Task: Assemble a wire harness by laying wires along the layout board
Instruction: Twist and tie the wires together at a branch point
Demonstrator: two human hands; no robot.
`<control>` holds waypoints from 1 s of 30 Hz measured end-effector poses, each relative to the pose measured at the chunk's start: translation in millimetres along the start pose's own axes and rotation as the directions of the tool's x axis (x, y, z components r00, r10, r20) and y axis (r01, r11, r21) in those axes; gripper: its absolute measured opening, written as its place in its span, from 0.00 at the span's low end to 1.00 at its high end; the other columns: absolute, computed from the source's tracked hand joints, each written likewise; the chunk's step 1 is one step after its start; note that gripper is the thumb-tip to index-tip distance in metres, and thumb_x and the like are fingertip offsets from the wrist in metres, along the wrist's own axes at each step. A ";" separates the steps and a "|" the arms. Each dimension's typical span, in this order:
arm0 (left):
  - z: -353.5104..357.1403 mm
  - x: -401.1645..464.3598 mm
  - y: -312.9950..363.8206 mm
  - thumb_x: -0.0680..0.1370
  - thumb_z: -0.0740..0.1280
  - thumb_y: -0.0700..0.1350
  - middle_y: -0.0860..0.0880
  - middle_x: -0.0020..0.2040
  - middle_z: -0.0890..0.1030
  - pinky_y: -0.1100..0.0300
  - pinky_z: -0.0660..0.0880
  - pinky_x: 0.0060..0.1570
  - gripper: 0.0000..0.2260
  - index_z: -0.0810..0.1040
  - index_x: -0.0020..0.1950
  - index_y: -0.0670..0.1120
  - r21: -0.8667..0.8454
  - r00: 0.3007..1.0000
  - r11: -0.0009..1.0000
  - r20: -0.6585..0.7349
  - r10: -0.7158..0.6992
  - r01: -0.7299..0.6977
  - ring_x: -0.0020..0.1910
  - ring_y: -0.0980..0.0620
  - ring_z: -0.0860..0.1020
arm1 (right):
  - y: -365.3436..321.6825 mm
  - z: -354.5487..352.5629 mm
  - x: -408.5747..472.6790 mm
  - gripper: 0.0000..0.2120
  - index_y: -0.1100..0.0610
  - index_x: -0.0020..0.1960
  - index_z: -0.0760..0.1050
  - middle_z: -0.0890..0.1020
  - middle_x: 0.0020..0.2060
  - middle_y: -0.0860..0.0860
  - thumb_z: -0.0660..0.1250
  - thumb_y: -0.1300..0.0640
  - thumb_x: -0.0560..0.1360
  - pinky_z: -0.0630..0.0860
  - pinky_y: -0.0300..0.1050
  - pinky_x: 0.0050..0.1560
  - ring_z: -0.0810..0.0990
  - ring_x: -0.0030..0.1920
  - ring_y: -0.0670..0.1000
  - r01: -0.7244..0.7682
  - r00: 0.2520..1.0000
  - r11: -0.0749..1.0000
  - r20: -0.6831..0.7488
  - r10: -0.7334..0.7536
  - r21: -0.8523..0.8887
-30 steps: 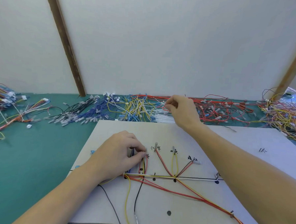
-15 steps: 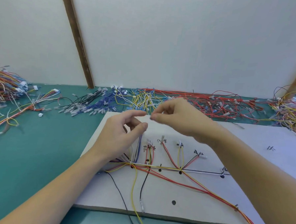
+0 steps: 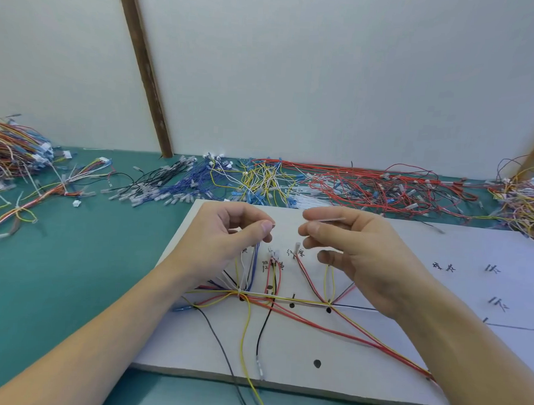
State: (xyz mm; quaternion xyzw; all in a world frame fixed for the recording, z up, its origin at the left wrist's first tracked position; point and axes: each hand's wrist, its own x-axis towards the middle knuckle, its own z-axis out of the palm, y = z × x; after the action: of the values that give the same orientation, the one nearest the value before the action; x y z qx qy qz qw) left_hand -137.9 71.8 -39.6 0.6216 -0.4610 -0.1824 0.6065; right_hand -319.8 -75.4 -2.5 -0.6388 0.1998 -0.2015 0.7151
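Moved: my hands pulled apart above the layout board (image 3: 359,356) | right hand (image 3: 353,250) pinches a white wire (image 3: 331,219) lying sideways, left-right | left hand (image 3: 226,237) pinches, I can't tell what

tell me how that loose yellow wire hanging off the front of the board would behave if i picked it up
Probably floppy: the yellow wire already curves and droops over the layout board edge. Likely very light, being so thin. It may drag, since it joins the wire bundle.

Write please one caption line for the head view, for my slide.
Both hands, left and right, pinch a thin white wire above the layout board.
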 end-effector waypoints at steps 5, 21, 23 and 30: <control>3.5 -1.0 2.7 0.71 0.74 0.53 0.48 0.38 0.86 0.66 0.76 0.40 0.07 0.87 0.45 0.51 -0.057 0.999 0.998 0.032 0.027 -0.025 0.38 0.56 0.82 | 13.3 16.6 0.0 0.08 0.57 0.48 0.87 0.86 0.47 0.53 0.74 0.57 0.70 0.79 0.38 0.39 0.82 0.41 0.48 -0.047 0.999 0.963 0.027 0.041 0.265; 2.1 -2.0 0.6 0.72 0.77 0.51 0.48 0.42 0.87 0.38 0.75 0.40 0.05 0.88 0.46 0.53 0.059 0.998 0.996 0.030 0.061 -0.062 0.43 0.46 0.83 | 29.0 46.6 2.2 0.07 0.61 0.52 0.84 0.84 0.40 0.54 0.73 0.60 0.75 0.81 0.39 0.40 0.82 0.37 0.48 -0.073 0.994 0.942 -0.050 0.095 0.328; 3.0 -1.9 -0.7 0.72 0.77 0.52 0.50 0.42 0.87 0.47 0.73 0.39 0.05 0.88 0.46 0.54 0.092 0.998 0.994 0.036 0.058 -0.061 0.41 0.52 0.83 | 27.3 42.9 2.8 0.05 0.61 0.52 0.83 0.86 0.41 0.55 0.71 0.61 0.78 0.81 0.39 0.39 0.84 0.39 0.48 -0.064 0.994 0.972 -0.073 0.083 0.228; 2.8 0.3 -2.4 0.74 0.77 0.49 0.46 0.43 0.87 0.63 0.74 0.34 0.10 0.86 0.55 0.52 -0.040 1.000 0.999 0.001 -0.019 0.020 0.37 0.53 0.81 | 14.2 16.3 -0.6 0.05 0.56 0.44 0.87 0.85 0.34 0.51 0.73 0.59 0.77 0.76 0.36 0.34 0.77 0.32 0.46 -0.051 0.998 0.944 0.023 0.061 -0.327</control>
State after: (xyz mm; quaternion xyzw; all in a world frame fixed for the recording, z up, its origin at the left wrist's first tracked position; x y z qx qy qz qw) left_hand -139.1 69.5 -42.3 0.6137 -0.4514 -0.1979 0.6168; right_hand -310.9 -60.0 -14.9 -0.7454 0.2367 -0.1348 0.6084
